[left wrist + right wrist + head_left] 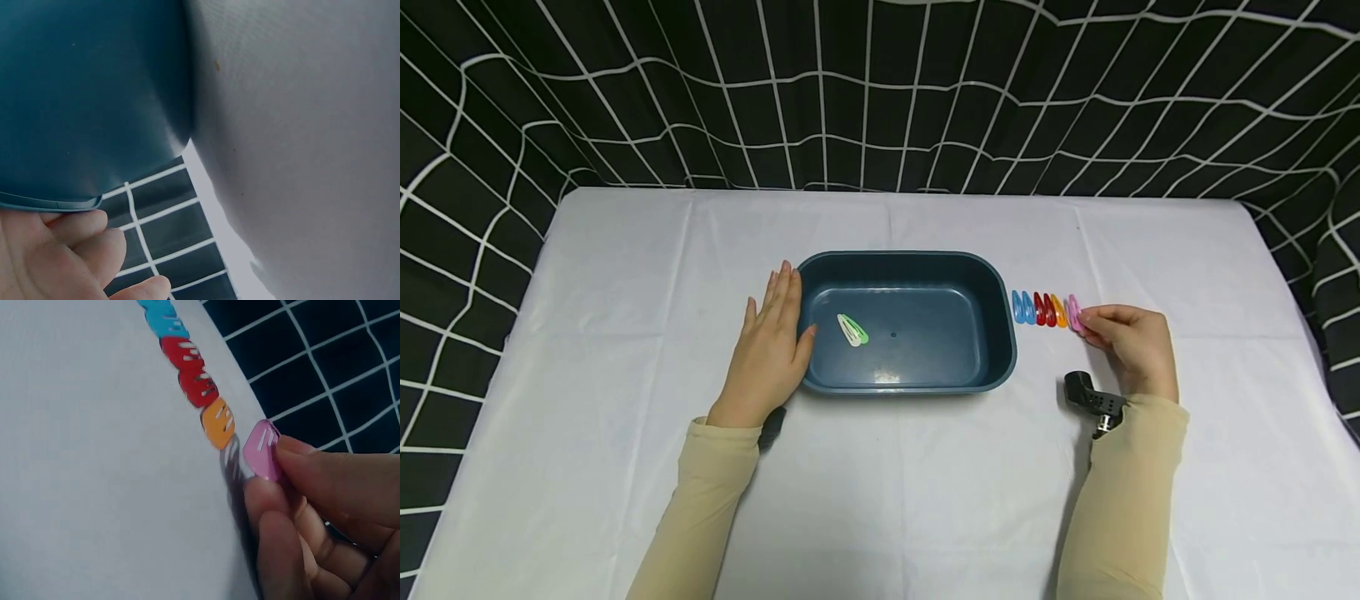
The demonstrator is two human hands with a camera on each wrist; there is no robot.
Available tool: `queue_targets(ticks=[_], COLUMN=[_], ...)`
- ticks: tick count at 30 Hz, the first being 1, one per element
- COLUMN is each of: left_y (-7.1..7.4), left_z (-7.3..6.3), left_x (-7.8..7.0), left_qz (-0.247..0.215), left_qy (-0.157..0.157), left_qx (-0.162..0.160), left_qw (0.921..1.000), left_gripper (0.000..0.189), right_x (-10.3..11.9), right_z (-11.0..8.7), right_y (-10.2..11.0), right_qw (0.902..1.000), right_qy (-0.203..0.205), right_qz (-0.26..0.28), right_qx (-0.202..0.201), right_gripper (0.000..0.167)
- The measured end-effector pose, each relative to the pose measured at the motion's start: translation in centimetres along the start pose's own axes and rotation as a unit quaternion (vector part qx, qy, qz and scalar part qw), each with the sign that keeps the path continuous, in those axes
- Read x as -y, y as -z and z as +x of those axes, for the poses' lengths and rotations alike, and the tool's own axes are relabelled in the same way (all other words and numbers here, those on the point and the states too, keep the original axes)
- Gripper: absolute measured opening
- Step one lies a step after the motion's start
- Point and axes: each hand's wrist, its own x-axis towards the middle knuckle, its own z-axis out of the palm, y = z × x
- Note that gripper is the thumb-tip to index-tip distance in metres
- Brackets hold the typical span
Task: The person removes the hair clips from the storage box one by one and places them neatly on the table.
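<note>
My right hand (1127,342) pinches a pink hair clip (262,450) between thumb and fingers, a little above the cloth. Beside it runs a row of snap hair clips: an orange clip (219,425) nearest, then two red ones (199,387) and two blue ones (1023,307). My left hand (763,350) lies with straight fingers against the left rim of a dark blue plastic basin (895,389); in the left wrist view its fingers (100,250) are beside that rim. Inside the basin, toward its left, lie a white clip (848,330) and a green clip (854,327), overlapping.
A white cloth (895,500) covers the table. Black panels with white grid netting (880,100) stand behind it and along both sides. A black wrist camera mount (1097,400) sticks out from the right sleeve.
</note>
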Motion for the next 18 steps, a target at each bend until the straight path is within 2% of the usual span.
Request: queue_targets(ticks=[9, 11, 14, 18], left_y=[0.0, 0.0, 0.0, 0.0], left_z=[0.0, 0.0, 0.0, 0.0], left_x=[0.0, 0.0, 0.0, -0.1], left_qz=[-0.004, -0.005, -0.006, -0.009], left_qy=[0.006, 0.005, 0.005, 0.007], left_qx=[0.002, 0.001, 0.003, 0.008], left_qw=[1.0000, 1.0000, 1.0000, 0.9999], left_gripper=[0.064, 0.065, 0.065, 0.065], right_x=[0.6, 0.7, 0.9, 0.9], right_z=[0.9, 1.1, 1.2, 1.3], right_y=[0.3, 0.3, 0.4, 0.1], right_qw=[0.9971, 0.9939, 0.9844, 0.9654], right_qy=[-0.016, -0.017, -0.009, 0.008], right_qz=[-0.071, -0.106, -0.175, -0.260], right_qx=[0.019, 0.024, 0.014, -0.018], right_gripper=[0.027, 0.029, 0.028, 0.011])
